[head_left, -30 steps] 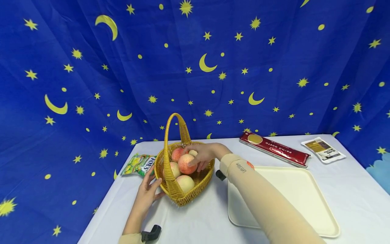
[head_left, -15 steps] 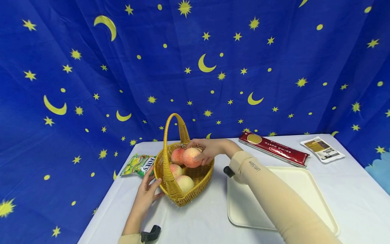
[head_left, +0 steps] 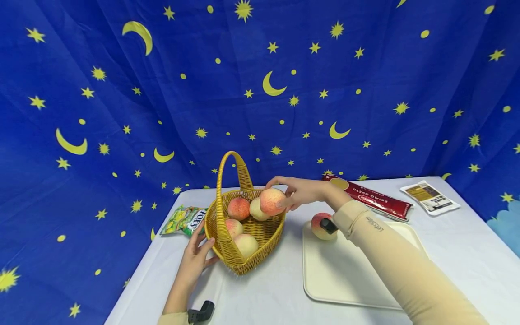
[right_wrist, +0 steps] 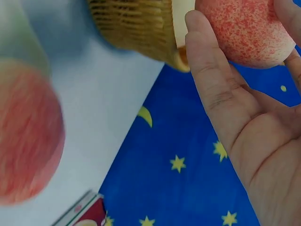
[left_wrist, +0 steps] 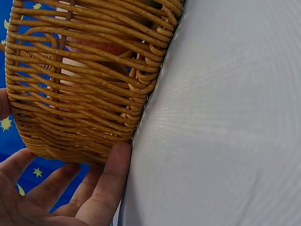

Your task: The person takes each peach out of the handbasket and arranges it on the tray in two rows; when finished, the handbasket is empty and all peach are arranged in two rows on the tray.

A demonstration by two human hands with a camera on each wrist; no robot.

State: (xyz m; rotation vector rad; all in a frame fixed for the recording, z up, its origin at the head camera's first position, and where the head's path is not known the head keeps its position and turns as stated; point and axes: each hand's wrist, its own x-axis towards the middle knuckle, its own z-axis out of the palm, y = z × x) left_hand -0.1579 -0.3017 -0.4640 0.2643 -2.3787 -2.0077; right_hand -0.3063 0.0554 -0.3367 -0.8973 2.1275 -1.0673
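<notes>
So I've got the right hand (head_left: pixel 302 192) pinching a round red-and-cream peach (head_left: pixel 272 201), thumb on one side and fingers curved round the other, a definite hold. That peach is up at the right side of the heart-shaped golden wicker basket (head_left: pixel 259 265), overlapping the rim from my head view. I can't really tell if it's fully clear of the edge.

The left hand (head_left: pixel 194 256) isn't gripping anything, fingers spread wide with the tips against the basket's left outer wall. The left wrist cam shows one finger right down where the wicker meets the desk (head_left: pixel 252 302), which has a white cloth on it.

Inside the basket I count four more: a deep red peach (head_left: pixel 238 208), a pale yellow peach (head_left: pixel 257 210) partly behind the held one, a pinkish peach (head_left: pixel 234 228) half behind the tall arched handle, and a cream-coloured peach (head_left: pixel 246 245) near the front.

Another peach, red and cream (head_left: pixel 318 231), sits on the off-white rectangular tray (head_left: pixel 345 280), partly blocked by my black wrist cam (head_left: pixel 328 225). A shiny green-and-yellow plastic bag (head_left: pixel 183 220) lies just beyond the left hand.
</notes>
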